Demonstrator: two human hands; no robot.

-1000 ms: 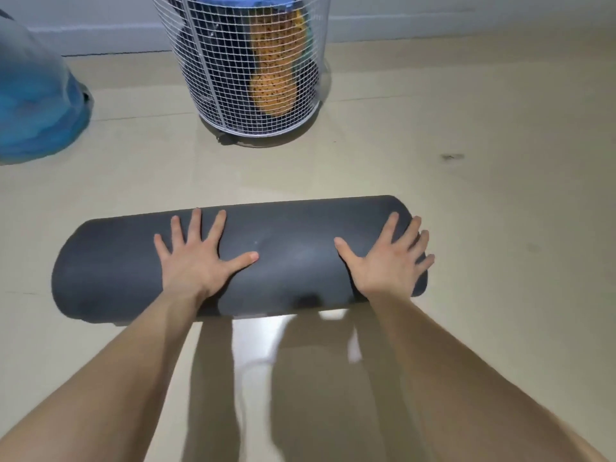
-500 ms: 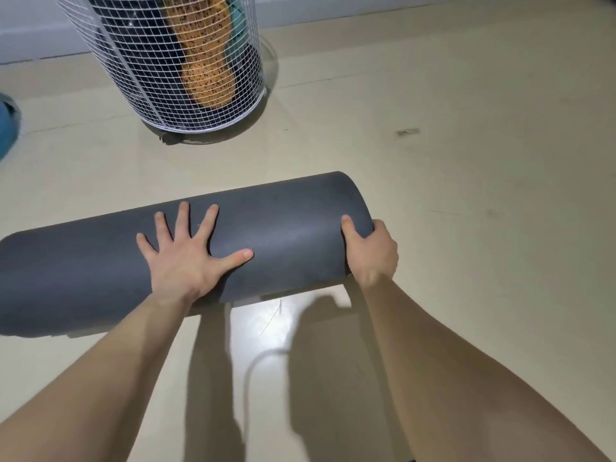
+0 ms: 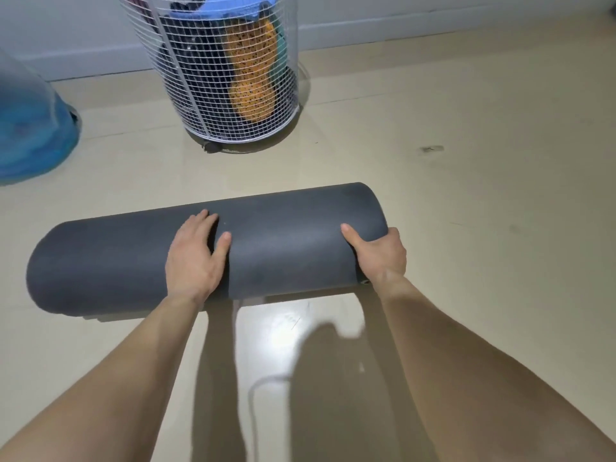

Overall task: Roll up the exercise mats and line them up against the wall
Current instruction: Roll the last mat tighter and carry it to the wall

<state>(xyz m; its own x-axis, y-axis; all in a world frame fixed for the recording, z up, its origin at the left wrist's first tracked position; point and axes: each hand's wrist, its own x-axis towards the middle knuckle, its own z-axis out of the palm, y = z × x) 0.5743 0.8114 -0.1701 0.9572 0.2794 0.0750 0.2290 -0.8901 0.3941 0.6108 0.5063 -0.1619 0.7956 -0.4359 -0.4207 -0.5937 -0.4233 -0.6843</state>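
A dark grey exercise mat (image 3: pixel 283 241), fully rolled into a thick cylinder, lies across the beige tiled floor in front of me. My left hand (image 3: pixel 195 258) rests on top near the roll's middle, fingers together and curved over it. My right hand (image 3: pixel 380 253) grips the roll's right end, thumb on top and fingers wrapped around the end, hidden from view. The wall (image 3: pixel 400 15) with its pale baseboard runs along the top of the view, well beyond the mat.
A white wire-mesh basket (image 3: pixel 220 71) on casters, stuffed with dark, orange and blue items, stands between the mat and the wall. A blue rounded object (image 3: pixel 30 135) sits at the far left. Bare floor stretches to the right.
My left hand's spread fingers have closed together over the roll. My right hand went from flat on top to gripping the right end. The view shifted back to the left.
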